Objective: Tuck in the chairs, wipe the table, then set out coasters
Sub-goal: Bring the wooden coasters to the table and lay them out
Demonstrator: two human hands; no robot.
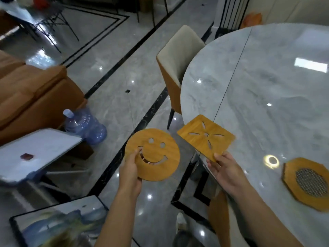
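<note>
**Two wooden coasters in hand, a third on the counter**

Your left grip (pixel 130 172) holds the round amber wooden coaster with the cut-out smiling face (pixel 153 154) by its lower left edge. The thumb lies on top near the end of the mouth slit and the fingers curl underneath. That coaster hangs over the glossy grey marble floor (pixel 124 68), left of the round grey marble counter (pixel 267 86) and clear of it.

Your right grip (pixel 225 172) pinches the square amber wooden coaster with the petal-shaped cut-outs (pixel 204 136) at its near corner, thumb on top. The coaster is tilted over the counter's rim; you cannot tell whether it touches the surface.

An octagonal wooden coaster with a metal mesh centre (pixel 311 180) lies flat on the counter at the right, well apart from the other two.

A cream-and-orange upholstered chair (pixel 178 65) stands close against the counter's far left rim. On the floor to the left, a blue plastic water jug (pixel 85 127) sits beside a brown sofa (pixel 35 97).
</note>
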